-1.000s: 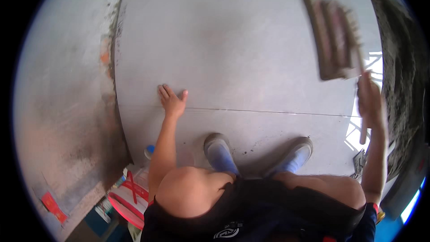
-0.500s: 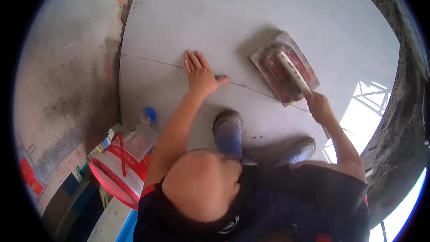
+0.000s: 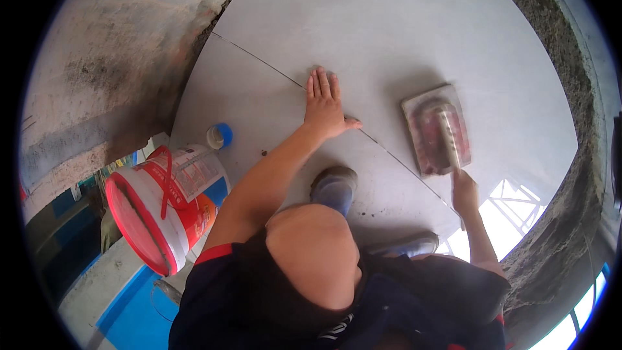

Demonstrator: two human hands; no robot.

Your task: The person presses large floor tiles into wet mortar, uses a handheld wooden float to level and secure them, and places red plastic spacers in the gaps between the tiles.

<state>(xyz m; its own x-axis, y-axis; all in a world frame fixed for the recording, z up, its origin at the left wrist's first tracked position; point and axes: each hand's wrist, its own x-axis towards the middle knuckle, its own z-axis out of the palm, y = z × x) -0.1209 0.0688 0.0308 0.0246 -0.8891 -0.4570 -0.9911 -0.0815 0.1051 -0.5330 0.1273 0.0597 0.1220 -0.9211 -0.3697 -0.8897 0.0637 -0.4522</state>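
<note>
Two large pale grey floor tiles meet along a thin dark joint that slants across the view. My left hand lies flat across that joint, fingers stretched out and pointing away from me. In my right hand is the pale handle of a tile tamper, a worn tool with a flat, reddish rectangular head. My fingers are wrapped round the handle. The head is over the far tile, right of the joint, with a shadow beside it; I cannot tell whether it touches the tile.
A red and white bucket lies tilted at the left, by a small clear container with a blue lid. My boots stand on the near tile. A stained wall rises at the left; rough mortar borders the right.
The tamper has shifted right and slightly nearer me, its head turned more upright in the picture. The view has swung round, so the joint slants more steeply. My left hand still lies on the joint.
</note>
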